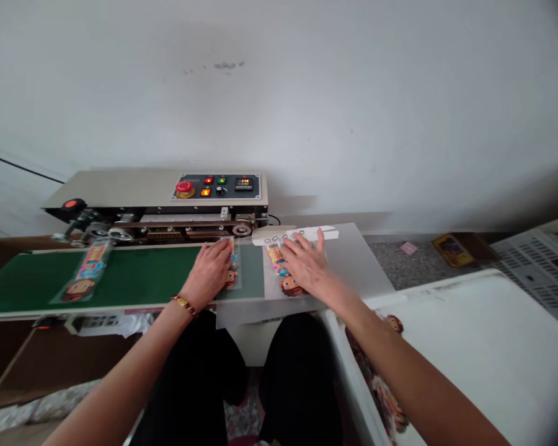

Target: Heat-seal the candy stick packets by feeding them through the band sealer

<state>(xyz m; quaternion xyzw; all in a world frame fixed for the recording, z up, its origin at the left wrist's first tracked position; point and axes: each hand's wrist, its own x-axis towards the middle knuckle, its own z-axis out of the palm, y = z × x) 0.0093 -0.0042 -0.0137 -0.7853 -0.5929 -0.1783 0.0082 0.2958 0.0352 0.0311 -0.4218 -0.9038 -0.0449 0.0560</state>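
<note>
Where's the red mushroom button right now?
Head view, left of centre: the red mushroom button sits at the left end of the control panel, left of the digital display and beyond the green belt.

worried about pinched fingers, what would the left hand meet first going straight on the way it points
Beyond the packet it partly covers, the left hand would probably meet the round wheel at the right end of the machine first; depth is unclear.

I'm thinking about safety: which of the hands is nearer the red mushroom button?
Left. The left hand is on a packet, nearer the wearer and slightly right of the red mushroom button; the right hand is farther right, over another packet.
</note>
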